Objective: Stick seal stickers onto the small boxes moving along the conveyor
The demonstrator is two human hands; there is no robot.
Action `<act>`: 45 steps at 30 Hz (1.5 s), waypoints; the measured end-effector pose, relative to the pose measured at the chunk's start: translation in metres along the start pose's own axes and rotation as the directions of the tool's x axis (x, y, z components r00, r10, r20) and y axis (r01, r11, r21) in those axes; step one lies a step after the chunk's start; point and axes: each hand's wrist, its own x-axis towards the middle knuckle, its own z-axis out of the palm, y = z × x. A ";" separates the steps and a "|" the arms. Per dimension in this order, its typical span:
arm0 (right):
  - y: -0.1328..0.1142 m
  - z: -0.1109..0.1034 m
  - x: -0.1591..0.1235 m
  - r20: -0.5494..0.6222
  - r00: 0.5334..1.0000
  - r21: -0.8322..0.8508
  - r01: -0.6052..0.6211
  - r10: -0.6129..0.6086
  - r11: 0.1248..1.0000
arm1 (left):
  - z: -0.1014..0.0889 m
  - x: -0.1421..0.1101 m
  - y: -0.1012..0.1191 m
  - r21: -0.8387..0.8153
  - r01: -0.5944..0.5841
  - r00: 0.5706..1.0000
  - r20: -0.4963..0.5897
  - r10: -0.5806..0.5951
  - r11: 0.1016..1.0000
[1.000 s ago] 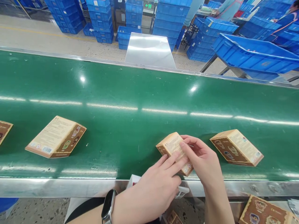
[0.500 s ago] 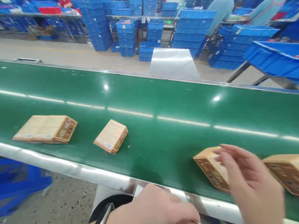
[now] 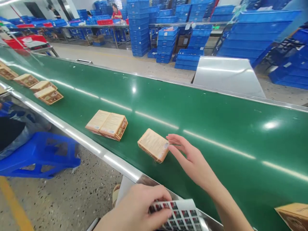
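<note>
My left hand [image 3: 144,205] is closed around a sheet of small printed stickers [image 3: 184,213] at the conveyor's near edge, thumb on top. My right hand [image 3: 190,157] reaches over the green belt [image 3: 204,109] with fingers stretched out, the tips at the right edge of a cream and brown carton [image 3: 152,144]. Whether they touch it I cannot tell. The carton lies flat on the belt, its printed face up. To its left, two similar cartons [image 3: 108,123] lie side by side. Part of another carton [image 3: 293,215] shows at the lower right corner.
Several more cartons [image 3: 49,94] lie farther left on the belt. A blue plastic stool [image 3: 45,154] stands at the left beside a seated person. Beyond the belt are a sloped metal panel [image 3: 227,75], stacks of blue crates [image 3: 138,29] and a person in red [image 3: 116,13].
The view has swung left. My right hand has left the carton it was at and is now beside a flat-lying one. The sticker sheet in my left hand now shows clearly.
</note>
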 end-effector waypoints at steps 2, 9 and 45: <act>-0.001 -0.010 -0.014 0.029 0.997 -0.150 0.072 -0.068 0.986 | -0.012 0.000 0.006 -0.032 0.037 0.998 -0.040 -0.038 0.999; -0.001 -0.034 -0.037 0.131 0.946 -0.421 0.325 -0.298 0.847 | -0.025 0.014 0.010 -0.054 -0.029 0.999 -0.016 0.028 0.998; 0.016 -0.030 -0.038 -0.298 0.858 0.428 -0.273 0.419 0.862 | 0.032 0.040 0.006 0.512 -0.530 0.810 0.069 0.583 0.676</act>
